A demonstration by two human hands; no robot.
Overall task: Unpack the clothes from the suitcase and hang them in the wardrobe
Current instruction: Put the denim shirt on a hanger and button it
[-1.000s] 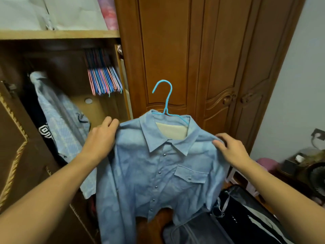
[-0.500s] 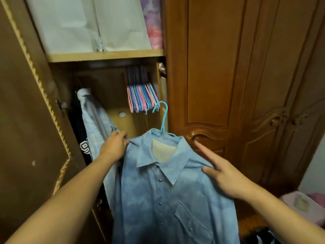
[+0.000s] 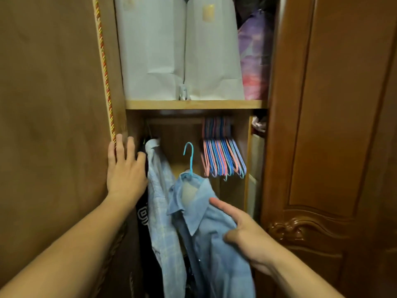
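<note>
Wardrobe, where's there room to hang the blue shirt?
The free gap is between the checked shirt and the bunch of empty hangers; the blue shirt and its hanger point there. It's crowded far left, beside the left hand.

White lettering is showing on the black garment [image 3: 143, 216], but the characters are too cut off to read.

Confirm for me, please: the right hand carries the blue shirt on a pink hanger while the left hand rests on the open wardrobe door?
Not quite: the head view shows the hanger is blue, not pink. Otherwise yes: the right hand carries the blue shirt, and the left hand rests on the open wardrobe door.
</note>
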